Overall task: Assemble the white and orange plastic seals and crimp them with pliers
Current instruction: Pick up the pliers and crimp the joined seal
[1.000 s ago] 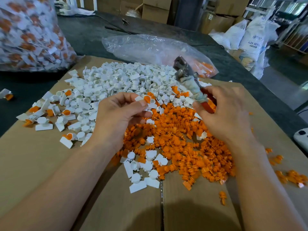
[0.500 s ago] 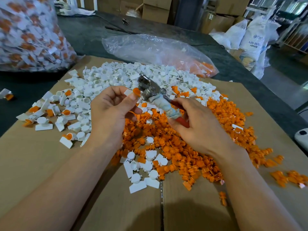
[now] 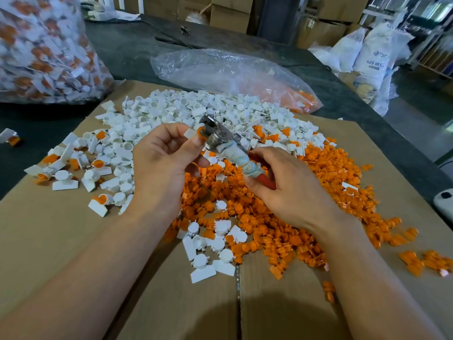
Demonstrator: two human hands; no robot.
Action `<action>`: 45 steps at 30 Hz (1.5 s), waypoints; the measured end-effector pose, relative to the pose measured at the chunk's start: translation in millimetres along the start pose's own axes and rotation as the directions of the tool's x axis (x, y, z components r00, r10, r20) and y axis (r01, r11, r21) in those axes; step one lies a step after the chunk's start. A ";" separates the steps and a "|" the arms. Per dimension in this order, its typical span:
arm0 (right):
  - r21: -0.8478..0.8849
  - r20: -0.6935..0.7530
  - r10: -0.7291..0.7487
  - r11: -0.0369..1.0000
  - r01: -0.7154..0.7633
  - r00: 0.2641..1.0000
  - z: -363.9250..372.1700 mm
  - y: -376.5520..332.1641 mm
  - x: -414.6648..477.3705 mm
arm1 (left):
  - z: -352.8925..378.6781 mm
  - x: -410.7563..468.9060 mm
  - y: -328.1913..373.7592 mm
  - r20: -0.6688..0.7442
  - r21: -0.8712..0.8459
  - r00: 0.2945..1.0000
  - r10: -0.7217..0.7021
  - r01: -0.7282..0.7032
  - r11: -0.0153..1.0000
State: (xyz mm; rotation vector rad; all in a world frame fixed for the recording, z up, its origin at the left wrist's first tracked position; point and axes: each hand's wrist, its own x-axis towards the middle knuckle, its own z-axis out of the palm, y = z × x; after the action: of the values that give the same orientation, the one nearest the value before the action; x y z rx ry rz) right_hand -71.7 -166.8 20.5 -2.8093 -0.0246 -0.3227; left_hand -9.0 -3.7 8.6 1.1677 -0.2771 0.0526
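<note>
A: L hand?
B: Up over the piles. The left hand [image 3: 166, 163] has thumb + fingertips pinching one white-and-orange seal [image 3: 196, 132], white tab toward the palm, orange end toward the tool.
A: R hand?
B: The right hand [image 3: 291, 192] is curled round the handles of the pliers [image 3: 218, 134]. Metal head points up-left. One handle is wrapped in grubby tape/cloth, the other is red.
A: Head on the seal?
B: Right at the orange part, touching it by the look. Can't tell if it's squeezed fully home.
A: Loose parts?
B: Heap of white bodies [image 3: 196, 111] at the far side of the cardboard sheet [image 3: 49, 229]. Heap of orange inserts [image 3: 323, 177] nearer + to the right, under both hands. They mix where they meet, and a few white ones sit in the orange near the sheet's seam.
A: Done ones?
B: Some assembled pcs [image 3: 99, 164], white w/ orange in them, scattered left of the white heap. The big clear bag [image 3: 41, 52] far left is full of white/orange pcs.
A: Else?
B: A slack clear bag [image 3: 232, 72] lies behind the white heap, w/ orange pcs in its right end. All on a dark table [image 3: 127, 50]. White sacks [image 3: 375, 57] + cardboard boxes [image 3: 230, 15] in the bkgd.
</note>
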 end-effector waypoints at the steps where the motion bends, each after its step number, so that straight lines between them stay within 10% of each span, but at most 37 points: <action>1: -0.006 -0.011 -0.004 1.000 0.004 1.000 -0.4 -0.4 -0.4 | 0.0 0.0 -0.1 0.002 0.001 1.000 0.001 -0.001 1.000; 45: 0.102 0.036 -0.082 0.992 0.078 0.996 5.2 -7.2 -0.4 | -2.7 0.8 -4.3 -0.017 -0.029 0.998 -0.056 0.055 0.998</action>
State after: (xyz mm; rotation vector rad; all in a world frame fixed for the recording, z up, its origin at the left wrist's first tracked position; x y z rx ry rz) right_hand -71.3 -158.4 17.8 -2.7189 -0.1583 -0.2751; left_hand -7.0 -3.1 3.9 1.1453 -0.2285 0.0105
